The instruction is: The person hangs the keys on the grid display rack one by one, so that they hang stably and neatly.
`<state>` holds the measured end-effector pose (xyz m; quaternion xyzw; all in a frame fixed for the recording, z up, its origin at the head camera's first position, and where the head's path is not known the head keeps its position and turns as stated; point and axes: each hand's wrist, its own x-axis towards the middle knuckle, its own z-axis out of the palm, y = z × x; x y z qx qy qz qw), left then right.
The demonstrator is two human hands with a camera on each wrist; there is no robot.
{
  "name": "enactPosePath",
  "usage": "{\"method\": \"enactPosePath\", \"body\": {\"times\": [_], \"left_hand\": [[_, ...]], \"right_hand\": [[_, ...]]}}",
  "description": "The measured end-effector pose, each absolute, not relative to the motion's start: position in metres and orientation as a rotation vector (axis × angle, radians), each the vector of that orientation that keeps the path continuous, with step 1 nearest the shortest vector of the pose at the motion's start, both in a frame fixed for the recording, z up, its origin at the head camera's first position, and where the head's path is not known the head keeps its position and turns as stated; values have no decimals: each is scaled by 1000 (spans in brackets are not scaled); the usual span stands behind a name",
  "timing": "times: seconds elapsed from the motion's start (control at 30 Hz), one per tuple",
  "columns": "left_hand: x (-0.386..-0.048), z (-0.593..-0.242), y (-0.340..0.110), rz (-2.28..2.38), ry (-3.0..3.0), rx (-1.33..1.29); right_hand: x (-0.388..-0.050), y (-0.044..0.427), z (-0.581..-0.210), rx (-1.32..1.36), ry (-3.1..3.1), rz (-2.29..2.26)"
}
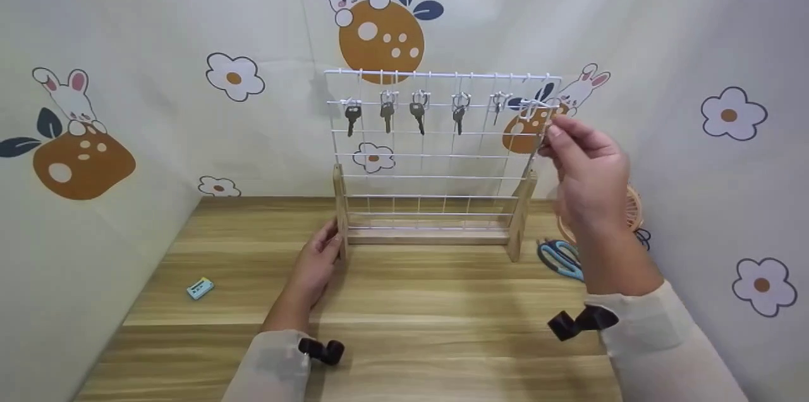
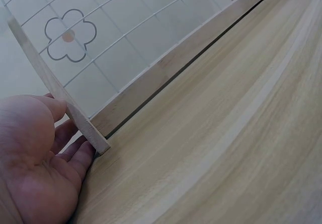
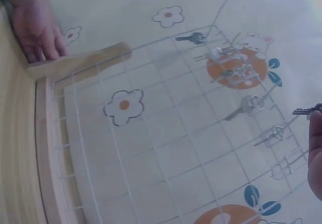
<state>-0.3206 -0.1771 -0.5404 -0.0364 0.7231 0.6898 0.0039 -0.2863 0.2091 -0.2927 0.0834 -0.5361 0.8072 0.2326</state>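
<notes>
A white wire grid rack [image 1: 430,176] stands upright on a wooden base [image 1: 430,237]. Several keys [image 1: 417,117] hang by rings from hooks along its upper part. At the rack's right end, my right hand [image 1: 591,177] pinches another key [image 3: 304,112] between thumb and fingers, close to a white hook [image 1: 537,108]. Most of that key is hidden in the head view. Low on the other side, my left hand [image 1: 316,263] grips the left wooden leg [image 2: 75,110], thumb on one face and fingers behind it.
Blue-handled scissors [image 1: 561,260] lie to the right of the rack, beside a round orange openwork item [image 1: 634,207] partly behind my right arm. A small light-blue object [image 1: 200,288] lies on the wooden table [image 1: 442,313] at the left. Patterned cloth [image 1: 265,136] surrounds the table.
</notes>
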Motion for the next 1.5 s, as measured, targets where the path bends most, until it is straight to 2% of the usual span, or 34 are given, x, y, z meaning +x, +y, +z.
{"method": "enactPosePath", "body": {"times": [0.3,0.77,1.2,1.5], "left_hand": [[-320,-540,-177,2173,2247,-142],[-320,-540,-178,2201,2229,-113],[-320,-539,-176,2197,2260,-96],[-318,-536,-179,2190,2225,-132]], "right_hand": [[-302,223,-275,180,-1421,2219],[-320,224,-295,89,-1454,2305],[-322,240,-349,-85,-1498,2324],[-320,243,-399,-11,-1469,2272]]}}
